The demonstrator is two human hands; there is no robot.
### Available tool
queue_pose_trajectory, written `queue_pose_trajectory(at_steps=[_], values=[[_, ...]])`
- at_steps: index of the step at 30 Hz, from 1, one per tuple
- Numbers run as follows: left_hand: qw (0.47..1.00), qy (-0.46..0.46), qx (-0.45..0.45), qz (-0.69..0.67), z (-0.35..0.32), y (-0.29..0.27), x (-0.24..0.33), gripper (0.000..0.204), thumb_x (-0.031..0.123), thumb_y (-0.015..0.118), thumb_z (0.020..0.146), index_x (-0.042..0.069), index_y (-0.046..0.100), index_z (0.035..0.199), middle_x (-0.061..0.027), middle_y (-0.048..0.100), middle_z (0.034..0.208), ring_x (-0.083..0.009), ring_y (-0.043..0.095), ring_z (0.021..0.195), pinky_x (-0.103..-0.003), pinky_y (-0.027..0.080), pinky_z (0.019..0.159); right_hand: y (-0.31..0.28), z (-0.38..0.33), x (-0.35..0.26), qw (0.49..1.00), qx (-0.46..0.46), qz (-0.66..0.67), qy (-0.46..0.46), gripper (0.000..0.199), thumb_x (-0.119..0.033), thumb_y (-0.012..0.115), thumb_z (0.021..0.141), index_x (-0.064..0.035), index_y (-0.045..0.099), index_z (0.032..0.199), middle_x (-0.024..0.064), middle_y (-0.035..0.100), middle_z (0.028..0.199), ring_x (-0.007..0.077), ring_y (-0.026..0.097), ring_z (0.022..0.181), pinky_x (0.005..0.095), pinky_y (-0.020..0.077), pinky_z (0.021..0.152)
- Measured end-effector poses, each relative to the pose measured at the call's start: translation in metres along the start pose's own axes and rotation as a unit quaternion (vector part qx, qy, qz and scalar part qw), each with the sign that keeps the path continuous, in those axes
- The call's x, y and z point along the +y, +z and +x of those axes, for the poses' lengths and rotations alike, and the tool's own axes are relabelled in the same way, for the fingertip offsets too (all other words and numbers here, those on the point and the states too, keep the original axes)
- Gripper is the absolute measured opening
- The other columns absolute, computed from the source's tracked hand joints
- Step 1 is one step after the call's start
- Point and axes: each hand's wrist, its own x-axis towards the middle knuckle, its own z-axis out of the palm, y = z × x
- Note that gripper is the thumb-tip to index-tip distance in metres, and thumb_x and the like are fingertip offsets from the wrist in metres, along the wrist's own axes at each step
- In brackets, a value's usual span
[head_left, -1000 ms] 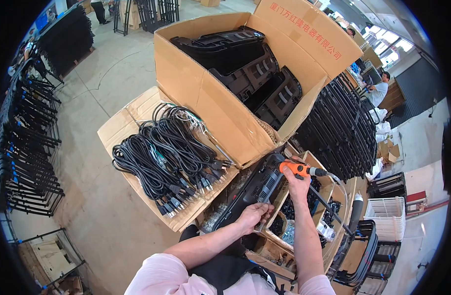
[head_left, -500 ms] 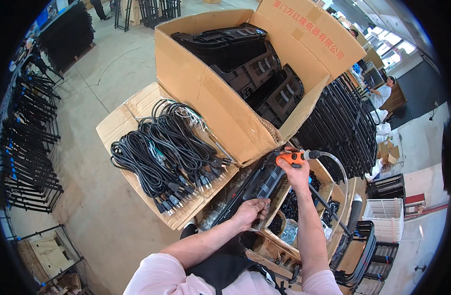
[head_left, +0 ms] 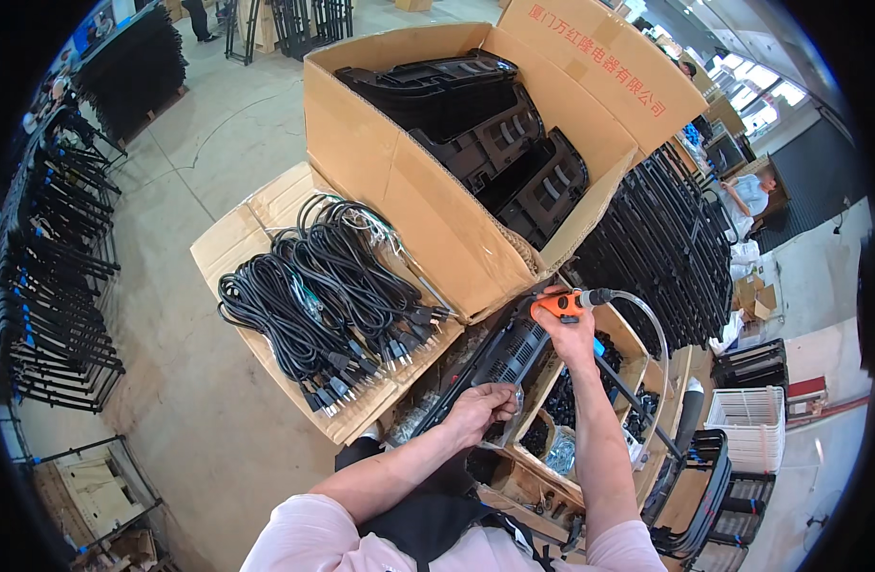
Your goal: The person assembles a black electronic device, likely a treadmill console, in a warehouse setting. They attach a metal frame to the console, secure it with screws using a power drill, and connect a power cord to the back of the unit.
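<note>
My right hand [head_left: 573, 334] is wrapped round an orange and black power screwdriver [head_left: 558, 304], whose clear hose [head_left: 662, 336] curves away to the right. The tool lies at the far end of a long black plastic housing [head_left: 516, 360] with rows of vent slots. Over the near part of that housing, my left hand [head_left: 482, 414] has its thumb and fingers pinched together. A small shiny bit shows at those fingertips, too small to name. The screwdriver's tip is hidden behind my right hand.
Bundled black power cords [head_left: 308, 305] lie on a cardboard flap beside a large carton [head_left: 409, 191] of black plastic parts. Right of the housing, a wooden compartment tray [head_left: 631, 367] holds small black parts and screws [head_left: 560, 452]. Black frames [head_left: 657, 248] are stacked beyond; a person sits farther off.
My left hand has shifted slightly, and a shiny bit now shows at its fingertips. The screwdriver has moved a little left with my right hand. The distant person has leaned over.
</note>
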Motion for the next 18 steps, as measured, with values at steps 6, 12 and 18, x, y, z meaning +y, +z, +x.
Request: queue_pose_trajectory(at_steps=[6,12,18], values=[[0.999,-0.012,0.014,-0.035,0.001,0.005,0.002,0.022,0.021,0.062,0.111,0.002,0.068,0.122,-0.0025,0.07,0.1,-0.0136,0.068,0.085,-0.027,0.059,0.074,-0.004,0.002,0.001,1.0,-0.003,0.013,0.005,0.038,-0.006,0.085,0.086,-0.0001,0.069,0.12,0.0038,0.073,0.108,0.0112,0.068,0.098,0.0285,0.0553,0.089],[0.993,0.002,0.059,-0.105,0.02,0.004,0.013,0.023,0.029,0.063,0.111,0.007,0.07,0.115,-0.0001,0.07,0.096,-0.0124,0.065,0.081,-0.027,0.057,0.069,-0.007,-0.034,-0.025,0.995,0.029,0.092,-0.025,0.05,-0.006,0.085,0.087,0.0023,0.064,0.132,0.0116,0.075,0.117,0.0182,0.07,0.109,0.0337,0.0567,0.099],[0.975,0.026,0.07,-0.211,0.04,0.004,0.019,0.02,0.03,0.066,0.109,0.01,0.07,0.112,-0.001,0.069,0.094,-0.0148,0.066,0.079,-0.027,0.059,0.069,-0.025,-0.106,-0.064,0.989,0.014,0.147,-0.007,0.053,-0.003,0.082,0.088,0.0038,0.06,0.136,0.0196,0.075,0.124,0.0242,0.072,0.115,0.0401,0.0565,0.105]])
